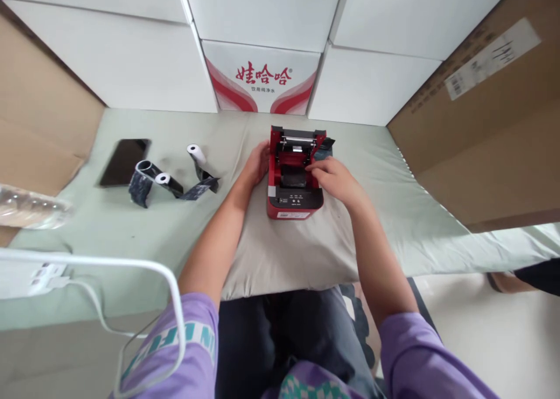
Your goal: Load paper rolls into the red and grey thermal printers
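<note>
A red and black label printer (294, 203) stands on the cloth-covered surface in front of me with its lid raised. Inside lies a dark, shiny ribbon roll (293, 177). My left hand (259, 163) presses along the printer's left side, gripping it, its fingertips partly hidden. At the inner right edge of the opening, the fingers of my right hand (330, 177) are curled together beside the roll; what they pinch is hidden. Dark material (324, 147) sticks out at the printer's right rear.
To the left lie a black ribbon roll (146, 168), a roll with a white core (168, 183), a white roll (196, 153) with trailing black film and a dark phone (126, 161). White cartons (262, 78) line the back; a cardboard box (490, 130) stands right. A white cable (96, 300) runs left.
</note>
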Tool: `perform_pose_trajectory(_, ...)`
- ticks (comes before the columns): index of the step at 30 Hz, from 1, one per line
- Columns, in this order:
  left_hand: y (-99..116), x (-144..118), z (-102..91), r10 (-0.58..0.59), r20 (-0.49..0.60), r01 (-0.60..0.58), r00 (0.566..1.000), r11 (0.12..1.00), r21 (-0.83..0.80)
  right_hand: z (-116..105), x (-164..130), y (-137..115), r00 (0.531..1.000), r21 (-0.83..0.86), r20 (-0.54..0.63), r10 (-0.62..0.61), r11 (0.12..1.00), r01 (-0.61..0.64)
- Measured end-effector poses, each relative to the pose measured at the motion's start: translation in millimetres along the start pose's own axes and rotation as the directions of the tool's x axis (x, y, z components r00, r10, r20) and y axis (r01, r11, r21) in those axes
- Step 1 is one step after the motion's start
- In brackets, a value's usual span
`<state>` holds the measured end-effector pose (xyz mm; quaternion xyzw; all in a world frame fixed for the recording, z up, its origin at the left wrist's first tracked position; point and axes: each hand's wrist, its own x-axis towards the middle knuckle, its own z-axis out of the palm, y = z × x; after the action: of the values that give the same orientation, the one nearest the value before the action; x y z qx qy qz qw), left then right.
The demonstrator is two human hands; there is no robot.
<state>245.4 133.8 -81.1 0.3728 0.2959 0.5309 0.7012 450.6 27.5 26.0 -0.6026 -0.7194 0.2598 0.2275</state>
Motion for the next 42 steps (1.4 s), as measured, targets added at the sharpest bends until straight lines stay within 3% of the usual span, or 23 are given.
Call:
perform_pose_trajectory(4, -1, 1, 0.2, -0.004, -0.02, 0.004, 1.0, 1.0, 0.007, -8, -6, -8, 0.996, 0.204, 0.084, -0.001, 0.979, -0.016)
perform_pose_trajectory(7, -3, 3, -1.6, -0.006, -0.005, 0.006, 1.0, 1.0, -0.011, -17, -12, -4, 0.975, 0.416, 0.169, -0.146, 0.907, 0.064)
perform_pose_trajectory(9, -4, 4, -3.2, 0.0, 0.012, 0.0, 1.0, 0.999, -0.033, -20, -12, -1, 0.961, 0.439, 0.188, -0.203, 0.893, 0.103)
perform_pose_trajectory(12, -4, 4, -4.4, -0.003, 0.043, 0.005, 0.999, 0.999, -0.052, -19, -5, -3, 0.947, 0.328, 0.23, -0.223, 0.934, 0.141)
perform_pose_trajectory(16, -3, 2, -1.8, -0.002, 0.027, 0.002, 1.0, 0.999, -0.033, -18, 8, -15, 0.847, 0.235, 0.386, -0.367, 0.926, 0.294)
perform_pose_trajectory(18, -2, 1, -0.3, -0.003, 0.011, 0.004, 1.0, 1.0, -0.015, -18, 13, -20, 0.826, 0.194, 0.392, -0.406, 0.914, 0.357)
perform_pose_trajectory(21, -1, 1, -0.2, -0.014, 0.021, 0.014, 1.0, 1.0, -0.001, -15, 20, -25, 0.852, 0.001, 0.345, -0.394, 0.908, 0.42)
perform_pose_trajectory(24, -2, 2, -1.9, -0.013, 0.047, 0.013, 0.999, 1.0, -0.008, -6, 28, -33, 0.882, -0.281, 0.364, -0.298, 0.868, 0.409)
perform_pose_trajectory(27, -2, 4, -2.4, -0.007, 0.051, 0.007, 0.999, 1.0, -0.003, 6, 34, -45, 0.888, -0.496, 0.411, -0.208, 0.766, 0.409)
perform_pose_trajectory(31, -1, 4, -0.8, -0.032, 0.012, 0.031, 0.999, 0.999, 0.032, 19, 40, -54, 0.895, -0.665, 0.428, -0.124, 0.628, 0.405)
perform_pose_trajectory(33, -1, 4, -0.3, -0.032, 0.007, 0.032, 0.999, 0.999, 0.014, 21, 42, -53, 0.893, -0.677, 0.438, -0.105, 0.616, 0.404)
perform_pose_trajectory(36, -1, 4, -0.9, -0.028, 0.02, 0.029, 0.999, 0.999, -0.024, 15, 40, -49, 0.86, -0.576, 0.48, -0.173, 0.677, 0.458)
perform_pose_trajectory(42, -2, 5, -2.6, -0.021, 0.048, 0.022, 0.999, 1.0, -0.002, -28, 7, -58, 0.831, -0.337, 0.406, -0.38, 0.783, 0.523)
